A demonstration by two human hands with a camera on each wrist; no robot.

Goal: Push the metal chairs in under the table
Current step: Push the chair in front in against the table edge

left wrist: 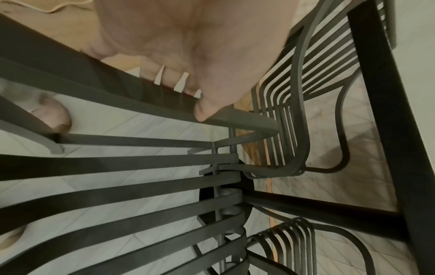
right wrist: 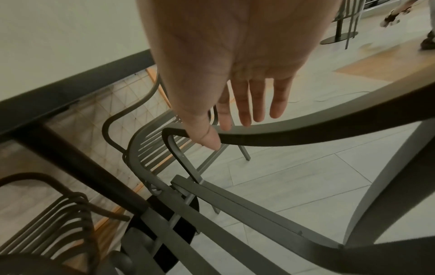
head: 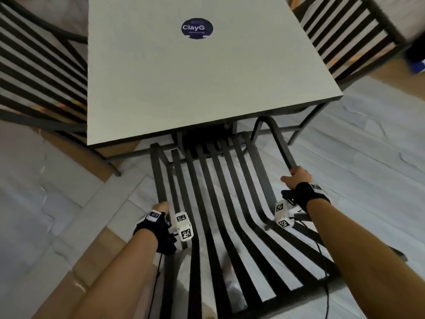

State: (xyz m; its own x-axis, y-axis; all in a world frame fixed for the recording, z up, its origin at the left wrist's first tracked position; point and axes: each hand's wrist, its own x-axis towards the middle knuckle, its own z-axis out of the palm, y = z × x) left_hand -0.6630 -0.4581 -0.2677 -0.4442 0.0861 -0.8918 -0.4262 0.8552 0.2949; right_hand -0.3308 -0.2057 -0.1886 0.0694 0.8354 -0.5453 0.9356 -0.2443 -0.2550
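Note:
A dark metal slatted chair (head: 218,203) stands right in front of me, its seat front just under the near edge of the pale square table (head: 184,88). My left hand (head: 161,207) grips the chair's left armrest (left wrist: 141,96), fingers wrapped over it and thumb along its inner side. My right hand (head: 296,177) holds the right armrest (right wrist: 306,130), thumb on the near face and fingers reaching down behind it. Both arms reach forward over the chair back.
Two more metal chairs flank the table, one at the left (head: 34,65) and one at the right (head: 340,38), their seats partly under it. The table's black pedestal base (head: 207,137) sits ahead of the seat slats. Another person's feet (head: 416,65) are at far right.

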